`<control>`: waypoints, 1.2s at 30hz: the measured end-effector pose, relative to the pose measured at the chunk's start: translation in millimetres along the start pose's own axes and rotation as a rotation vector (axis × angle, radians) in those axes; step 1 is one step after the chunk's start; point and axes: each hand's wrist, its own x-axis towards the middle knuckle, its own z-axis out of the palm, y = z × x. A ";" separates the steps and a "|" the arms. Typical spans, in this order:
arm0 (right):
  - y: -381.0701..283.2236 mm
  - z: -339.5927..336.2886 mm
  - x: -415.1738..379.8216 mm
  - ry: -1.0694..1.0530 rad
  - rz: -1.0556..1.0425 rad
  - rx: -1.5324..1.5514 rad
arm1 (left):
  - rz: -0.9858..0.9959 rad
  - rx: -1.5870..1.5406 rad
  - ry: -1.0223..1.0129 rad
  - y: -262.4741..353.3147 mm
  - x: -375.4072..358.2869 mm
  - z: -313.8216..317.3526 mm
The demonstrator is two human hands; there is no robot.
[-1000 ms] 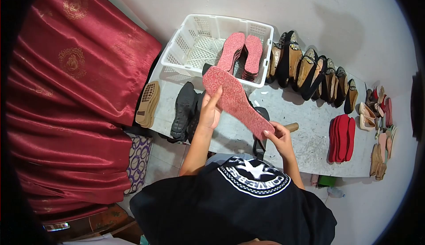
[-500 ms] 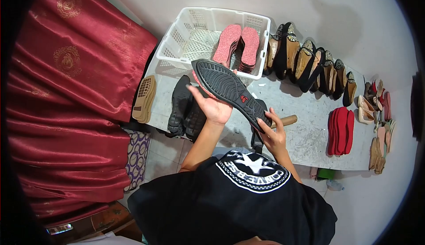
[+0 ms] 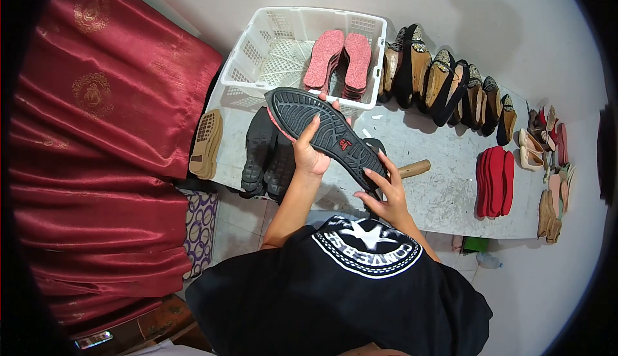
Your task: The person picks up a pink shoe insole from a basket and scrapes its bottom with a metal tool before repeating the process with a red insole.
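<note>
1. Holding black sole (image 3: 325, 134) tread-side up, w/ pink layer (image 3: 280, 129) peeking out along its L edge. It's in the air above the table (image 3: 444, 195), nr the near edge & L of that edge's middle, broad end twd the far L corner, narrow end twd R.
2. L hand (image 3: 311, 153): clamped on the sole's mid part, thumb on tread, other fingers round the back, a few tips showing past the far side.
3. R hand (image 3: 391, 195): fingers spread, tips on the narrow end, thumb apart from them; can't tell if it's really gripping.
4. Step in hand, judging by pose: one sole held up btwn both hands, prob. a look at the tread. Next move calls for a firm L grip, a surer R hold & clearance from the basket.
5. Basket (image 3: 380, 60): far L corner of table, just past the sole; pink soles (image 3: 325, 53) stacked in its R part.
6. Dark soles (image 3: 257, 150) by near edge, L end; tan soles (image 3: 206, 143) at L edge.
7. Wooden stick (image 3: 415, 168) just beyond R hand; red soles (image 3: 494, 182) nr near edge, R end; shoes (image 3: 441, 85) in a row along far edge.
</note>
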 end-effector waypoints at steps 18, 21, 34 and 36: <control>0.3 7.9 -1.6 0.040 0.048 -0.052 | 0.021 0.199 0.028 -36.2 -5.1 14.1; 1.6 7.5 -3.9 -0.022 0.062 0.045 | -0.062 0.099 0.015 -33.6 -4.7 9.5; 142.7 -11.8 -60.5 -0.407 0.251 -0.412 | -0.437 0.036 0.029 -27.2 -5.7 -39.2; 151.2 -9.8 -69.6 -0.519 0.297 -0.466 | -0.467 0.050 0.033 -30.4 -7.9 -43.3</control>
